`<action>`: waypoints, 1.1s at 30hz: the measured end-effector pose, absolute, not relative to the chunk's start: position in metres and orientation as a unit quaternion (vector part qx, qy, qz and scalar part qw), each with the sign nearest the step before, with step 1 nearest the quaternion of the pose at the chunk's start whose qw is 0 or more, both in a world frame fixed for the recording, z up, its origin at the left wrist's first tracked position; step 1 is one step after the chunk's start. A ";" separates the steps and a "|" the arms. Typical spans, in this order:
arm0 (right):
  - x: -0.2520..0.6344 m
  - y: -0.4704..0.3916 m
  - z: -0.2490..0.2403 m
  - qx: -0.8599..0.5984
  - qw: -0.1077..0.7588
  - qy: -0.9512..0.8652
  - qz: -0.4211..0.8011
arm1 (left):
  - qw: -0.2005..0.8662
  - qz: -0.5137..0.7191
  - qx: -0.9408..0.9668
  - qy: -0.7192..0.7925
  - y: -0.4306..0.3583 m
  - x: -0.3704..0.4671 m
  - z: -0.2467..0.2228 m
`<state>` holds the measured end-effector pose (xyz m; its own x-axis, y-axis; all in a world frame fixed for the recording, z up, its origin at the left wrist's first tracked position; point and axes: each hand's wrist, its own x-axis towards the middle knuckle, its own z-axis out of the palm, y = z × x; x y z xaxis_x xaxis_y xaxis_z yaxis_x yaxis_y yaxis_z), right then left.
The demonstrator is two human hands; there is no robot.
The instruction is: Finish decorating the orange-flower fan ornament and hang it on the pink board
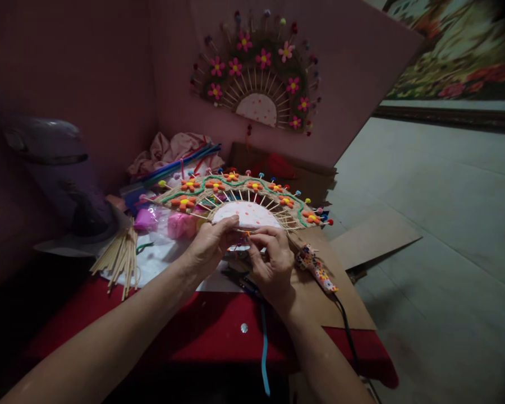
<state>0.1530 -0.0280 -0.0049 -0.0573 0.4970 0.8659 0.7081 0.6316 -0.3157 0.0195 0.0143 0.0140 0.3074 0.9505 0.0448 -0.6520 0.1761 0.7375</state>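
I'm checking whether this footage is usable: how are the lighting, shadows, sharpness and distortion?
Head view: dim overall, darkest at left and below the red cloth; soft shadow on the floor; faint sheen atop the purple container; the held fan reads fairly clearly, the orange bit at the fingertips too small to identify; wide-angle stretching towards the edges.

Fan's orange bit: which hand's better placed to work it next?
Right, likely: the right hand pinches at the orange bit, while the left hand grips the fan by its dotted half-circle.

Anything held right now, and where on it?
Yes: the fan. Left hand grips its lower edge; right hand pinches something small and orange there.
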 end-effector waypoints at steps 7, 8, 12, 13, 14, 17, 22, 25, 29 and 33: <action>0.157 -0.021 -0.001 -0.423 0.569 -0.704 -0.032 | 0.732 0.542 0.323 0.255 0.012 0.023 0.012; 0.157 -0.020 0.000 -0.437 0.558 -0.705 -0.028 | 0.734 0.536 0.319 0.269 0.012 0.024 0.012; 0.158 -0.012 0.004 -0.486 0.502 -0.715 -0.017 | 0.735 0.526 0.279 0.323 0.013 0.025 0.010; 0.158 -0.009 0.004 -0.492 0.494 -0.717 -0.010 | 0.733 0.529 0.270 0.332 0.014 0.025 0.009; 0.158 -0.006 0.004 -0.497 0.490 -0.716 0.002 | 0.731 0.530 0.264 0.339 0.015 0.025 0.009; 0.160 0.004 0.003 -0.505 0.484 -0.712 0.062 | 0.728 0.520 0.257 0.365 0.018 0.025 0.005; 0.164 0.015 0.004 -0.494 0.481 -0.712 0.132 | 0.730 0.499 0.249 0.395 0.022 0.024 0.000; 0.164 0.020 0.005 -0.492 0.482 -0.712 0.138 | 0.732 0.492 0.244 0.403 0.019 0.023 0.001; 0.163 0.021 0.005 -0.493 0.489 -0.703 0.154 | 0.755 0.450 0.228 0.418 0.010 0.026 0.005; 0.163 0.019 0.004 -0.491 0.507 -0.686 0.178 | 0.757 0.433 0.221 0.436 0.002 0.031 0.007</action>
<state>0.1625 0.0193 0.0038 -0.0032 0.8536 0.5210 0.4928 0.4547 -0.7419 0.0312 0.0024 0.0066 0.2449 0.8485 -0.4692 -0.4627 0.5275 0.7125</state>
